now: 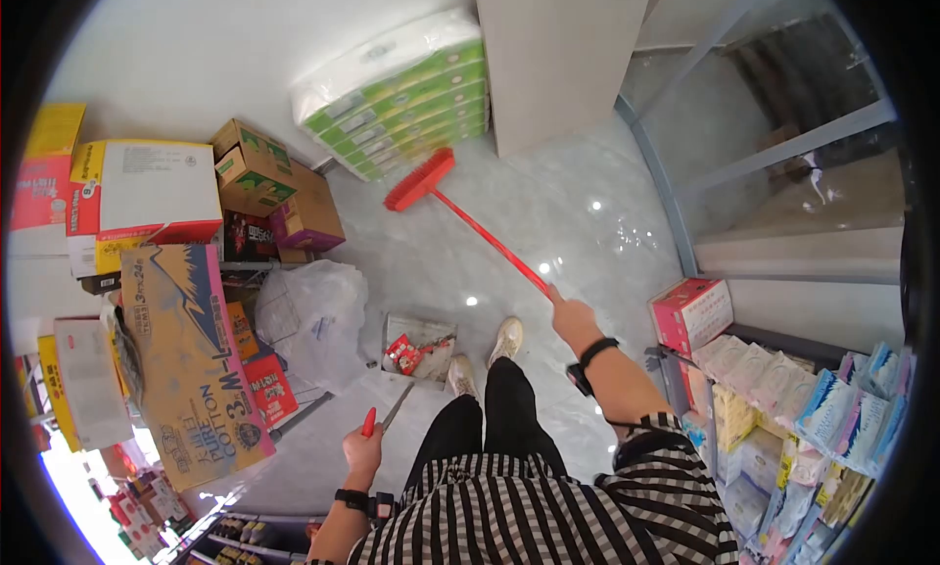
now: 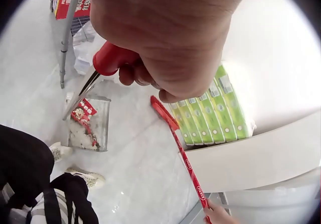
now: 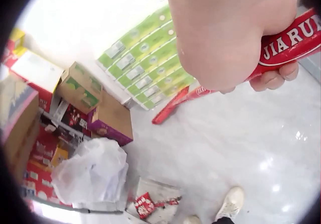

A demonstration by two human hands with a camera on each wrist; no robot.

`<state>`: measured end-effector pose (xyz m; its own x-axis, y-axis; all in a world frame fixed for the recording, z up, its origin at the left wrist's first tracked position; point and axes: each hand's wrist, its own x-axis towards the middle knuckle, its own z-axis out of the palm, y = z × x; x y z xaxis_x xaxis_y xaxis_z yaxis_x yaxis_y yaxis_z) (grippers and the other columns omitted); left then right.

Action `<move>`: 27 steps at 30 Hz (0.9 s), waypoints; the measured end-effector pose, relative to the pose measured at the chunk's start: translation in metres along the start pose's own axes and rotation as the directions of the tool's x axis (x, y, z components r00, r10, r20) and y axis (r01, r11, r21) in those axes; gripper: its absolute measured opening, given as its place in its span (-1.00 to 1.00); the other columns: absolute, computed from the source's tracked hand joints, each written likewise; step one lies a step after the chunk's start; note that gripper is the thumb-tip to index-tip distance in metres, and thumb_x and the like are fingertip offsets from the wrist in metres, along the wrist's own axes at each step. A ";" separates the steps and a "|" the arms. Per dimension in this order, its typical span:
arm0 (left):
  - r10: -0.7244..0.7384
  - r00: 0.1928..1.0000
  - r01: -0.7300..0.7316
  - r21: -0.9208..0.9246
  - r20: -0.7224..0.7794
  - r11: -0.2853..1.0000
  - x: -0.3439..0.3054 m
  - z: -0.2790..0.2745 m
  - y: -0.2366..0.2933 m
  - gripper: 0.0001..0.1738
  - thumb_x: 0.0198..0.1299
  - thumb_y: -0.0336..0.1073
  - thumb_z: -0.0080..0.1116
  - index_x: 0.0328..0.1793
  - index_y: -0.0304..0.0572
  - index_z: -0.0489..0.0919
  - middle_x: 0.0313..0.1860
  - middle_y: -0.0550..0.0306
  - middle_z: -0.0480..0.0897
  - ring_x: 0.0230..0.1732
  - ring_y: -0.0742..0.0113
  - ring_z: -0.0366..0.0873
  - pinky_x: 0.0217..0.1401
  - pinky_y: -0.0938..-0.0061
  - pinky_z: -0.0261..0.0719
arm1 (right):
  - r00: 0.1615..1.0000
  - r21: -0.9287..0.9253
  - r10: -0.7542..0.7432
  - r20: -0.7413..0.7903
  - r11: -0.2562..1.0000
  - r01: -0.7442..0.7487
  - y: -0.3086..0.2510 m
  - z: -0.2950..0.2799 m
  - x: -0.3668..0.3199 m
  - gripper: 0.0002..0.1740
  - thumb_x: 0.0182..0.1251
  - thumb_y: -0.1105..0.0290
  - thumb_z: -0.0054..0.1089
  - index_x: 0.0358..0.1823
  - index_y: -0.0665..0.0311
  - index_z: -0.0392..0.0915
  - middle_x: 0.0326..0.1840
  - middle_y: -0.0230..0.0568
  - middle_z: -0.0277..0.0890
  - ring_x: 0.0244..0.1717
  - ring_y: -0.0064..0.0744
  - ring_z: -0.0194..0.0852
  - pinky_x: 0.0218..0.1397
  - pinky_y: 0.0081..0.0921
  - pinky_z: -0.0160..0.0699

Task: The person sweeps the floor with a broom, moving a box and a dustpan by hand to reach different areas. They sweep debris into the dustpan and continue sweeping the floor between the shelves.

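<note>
My right hand (image 1: 576, 320) grips the red handle of a broom (image 1: 490, 240), also seen with white lettering in the right wrist view. The red broom head (image 1: 421, 179) is on the floor beside the stacked green packs. In my left hand (image 1: 362, 450) is the red grip of a long-handled dustpan (image 2: 111, 58), its metal shaft slanting down to the pan. The dustpan's pan (image 1: 428, 336) lies on the floor left of my feet. Inside it are a red wrapper (image 1: 402, 353) and bits of dirt.
Green packs in clear plastic (image 1: 411, 105) stand against the wall. Cardboard boxes (image 1: 186, 359) and a white plastic bag (image 1: 315, 320) crowd the left side. A shelf of packaged goods (image 1: 774, 389) stands on the right, below a glass panel (image 1: 764, 124).
</note>
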<state>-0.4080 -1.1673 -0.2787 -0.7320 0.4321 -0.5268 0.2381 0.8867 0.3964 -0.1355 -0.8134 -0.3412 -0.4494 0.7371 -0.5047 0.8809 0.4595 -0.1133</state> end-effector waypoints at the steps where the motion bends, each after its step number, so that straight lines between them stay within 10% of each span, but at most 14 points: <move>1: 0.000 1.000 0.000 0.001 0.005 1.000 -0.002 -0.003 -0.003 -0.57 0.01 -0.06 0.13 -0.60 -0.37 0.49 -0.72 -0.18 0.42 -0.67 0.01 0.38 -0.51 0.19 0.32 | 1.000 0.008 -0.002 0.000 1.000 0.002 0.021 0.014 -0.017 -0.38 0.18 0.43 -0.16 0.34 0.07 0.06 -0.44 0.07 0.54 -0.42 0.06 0.55 -0.34 -0.05 0.49; 8: 0.043 0.998 -0.042 -0.015 0.052 0.999 -0.002 -0.008 -0.038 -0.54 0.02 0.02 0.08 -0.56 -0.31 0.54 -0.63 -0.23 0.49 -0.54 -0.14 0.50 -0.44 0.11 0.37 | 0.951 -0.154 0.209 0.228 0.972 -0.177 0.135 0.031 -0.251 -0.31 0.17 0.39 -0.08 0.37 0.14 -0.04 -0.46 0.07 0.52 -0.44 0.01 0.53 -0.38 -0.08 0.46; 15: 0.069 0.993 -0.070 0.010 0.091 0.997 0.000 0.009 -0.066 -0.54 0.04 0.06 0.04 -0.51 -0.24 0.58 -0.56 -0.22 0.54 -0.42 -0.16 0.54 -0.37 0.10 0.45 | 0.919 -0.167 0.358 0.167 0.929 -0.331 0.091 -0.056 -0.380 -0.53 0.19 0.33 -0.08 0.18 0.05 0.25 -0.46 0.09 0.53 -0.40 0.10 0.53 -0.31 -0.01 0.46; 27: -0.045 0.998 0.047 -0.035 0.048 0.998 -0.021 0.012 -0.066 -0.55 0.04 0.01 0.09 -0.54 -0.31 0.53 -0.63 -0.22 0.49 -0.51 -0.16 0.51 -0.44 0.13 0.40 | 0.990 0.010 -0.068 0.125 0.998 0.067 -0.062 0.028 -0.069 -0.41 0.26 0.28 -0.07 0.33 -0.04 0.06 -0.44 0.06 0.53 -0.40 0.07 0.53 -0.32 -0.05 0.49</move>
<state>-0.4007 -1.2325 -0.3031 -0.7105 0.3992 -0.5795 0.1811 0.8995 0.3976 -0.1552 -0.9071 -0.3231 -0.4861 0.6366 -0.5987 0.8501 0.5033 -0.1551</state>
